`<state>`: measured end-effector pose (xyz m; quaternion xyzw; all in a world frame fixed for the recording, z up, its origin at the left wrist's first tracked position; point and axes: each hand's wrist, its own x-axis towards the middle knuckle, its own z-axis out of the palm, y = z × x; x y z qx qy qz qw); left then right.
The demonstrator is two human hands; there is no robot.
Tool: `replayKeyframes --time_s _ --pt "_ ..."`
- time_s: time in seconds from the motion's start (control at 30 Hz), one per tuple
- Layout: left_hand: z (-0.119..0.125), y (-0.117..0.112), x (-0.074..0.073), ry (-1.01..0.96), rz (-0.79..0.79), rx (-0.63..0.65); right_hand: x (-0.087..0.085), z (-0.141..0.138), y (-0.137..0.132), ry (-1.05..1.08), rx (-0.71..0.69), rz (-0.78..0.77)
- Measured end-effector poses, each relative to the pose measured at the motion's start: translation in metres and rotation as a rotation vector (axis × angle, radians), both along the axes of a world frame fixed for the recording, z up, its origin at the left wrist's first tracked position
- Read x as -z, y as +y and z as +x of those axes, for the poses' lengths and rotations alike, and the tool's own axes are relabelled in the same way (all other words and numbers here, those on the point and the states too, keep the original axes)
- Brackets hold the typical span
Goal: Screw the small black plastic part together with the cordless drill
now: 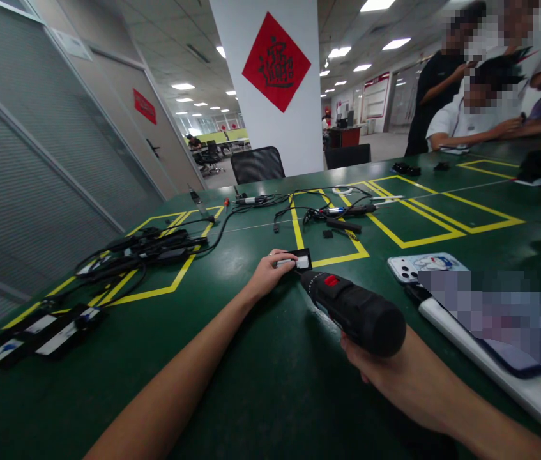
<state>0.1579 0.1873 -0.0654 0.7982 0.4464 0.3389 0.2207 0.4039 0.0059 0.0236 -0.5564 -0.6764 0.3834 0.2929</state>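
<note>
A black cordless drill (347, 303) with a red switch on top is gripped in my right hand (370, 358); its handle is mostly hidden below its body. The drill's nose points away from me and to the left, close to a small flat black case (304, 254) with a white piece in it. My left hand (270, 275) is closed at the near left side of this case, fingers over its edge. I cannot tell whether the bit touches the case. Everything here is on or just above the green table (232, 358).
Tangled black cables (155, 246) and black-and-white flat cases (62, 335) lie at left. Beyond my hands are tools with cords (342, 211) inside yellow tape outlines (342, 260). A phone (426, 263) and a white slab-like device (490, 377) lie at right. People (471, 124) are at the far right.
</note>
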Motion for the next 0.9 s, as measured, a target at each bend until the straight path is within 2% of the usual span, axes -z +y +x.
replayKeyframes --time_s 0.3,0.57,0.9 --pt "0.000 0.000 0.000 0.002 0.003 0.004 0.000 0.000 0.000 0.004 0.007 0.018" --pt "0.000 -0.001 -0.001 -0.001 0.001 0.001 0.011 0.002 0.000 0.035 -0.011 -0.013" --pt "0.000 0.001 0.002 0.002 -0.005 -0.002 0.010 0.002 0.000 0.053 -0.011 -0.016"
